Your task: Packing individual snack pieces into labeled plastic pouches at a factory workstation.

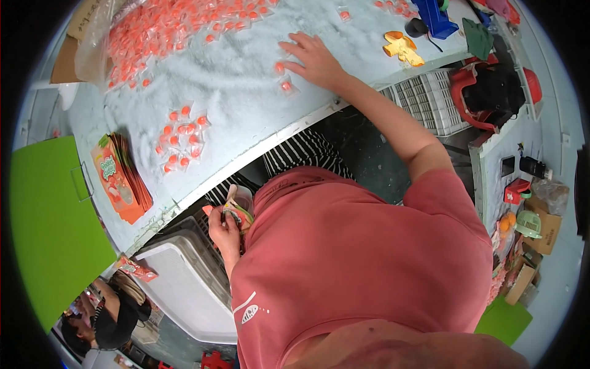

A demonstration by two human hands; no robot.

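My right hand point(318, 64) reaches across the white table, fingers spread. Under its fingertips lies a wrapped orange-red candy point(279, 67), and a second wrapped candy point(286, 87) rests just below the thumb. Down by my lap, my left hand point(225, 232) is closed round a printed pouch point(239, 215); the hand and my shirt partly hide it. A loose group of wrapped candies point(184, 129) sits on the table between my hands and the left end. Farther back spreads a large heap of the same candies point(160, 37).
A stack of flat printed pouches point(120, 178) lies near the table's left edge. Below stands a white plastic bin point(184, 283). Orange peel point(402, 49) and a blue tool point(437, 18) are at the far right. Another person point(110, 313) is at lower left.
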